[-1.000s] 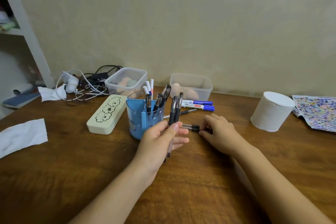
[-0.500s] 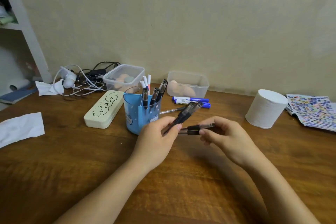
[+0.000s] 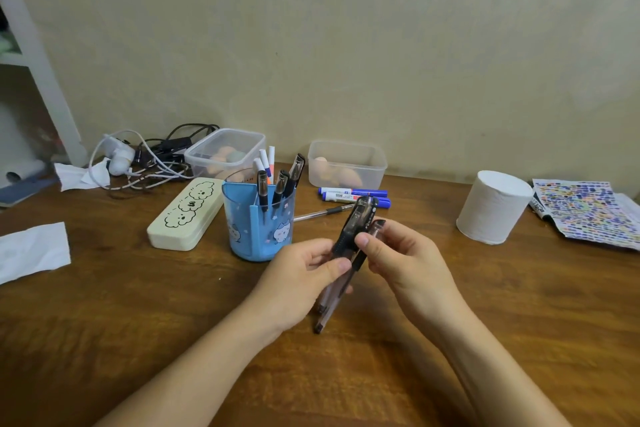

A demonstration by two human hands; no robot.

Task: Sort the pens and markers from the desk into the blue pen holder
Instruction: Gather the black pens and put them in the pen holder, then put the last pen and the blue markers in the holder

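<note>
Both hands meet over the desk around a bundle of black pens (image 3: pixel 349 243), tilted with caps up and to the right. My left hand (image 3: pixel 301 277) grips the bundle's lower half; my right hand (image 3: pixel 398 253) pinches it near the caps. The blue pen holder (image 3: pixel 258 218) stands just left of the hands, with several black pens and white markers upright in it. Two blue markers (image 3: pixel 353 194) and a clear pen (image 3: pixel 322 213) lie on the desk behind the hands.
A cream pencil case (image 3: pixel 185 213) lies left of the holder. Two clear plastic boxes (image 3: pixel 346 163) and tangled cables (image 3: pixel 145 163) sit by the wall. A toilet paper roll (image 3: pixel 491 206) and a colourful sheet (image 3: pixel 585 211) are at the right, white paper (image 3: pixel 31 251) at the left.
My right hand picked pens up off the desk and brought them against the pens in my left hand. The bundle now stands steeper, held by both hands.
</note>
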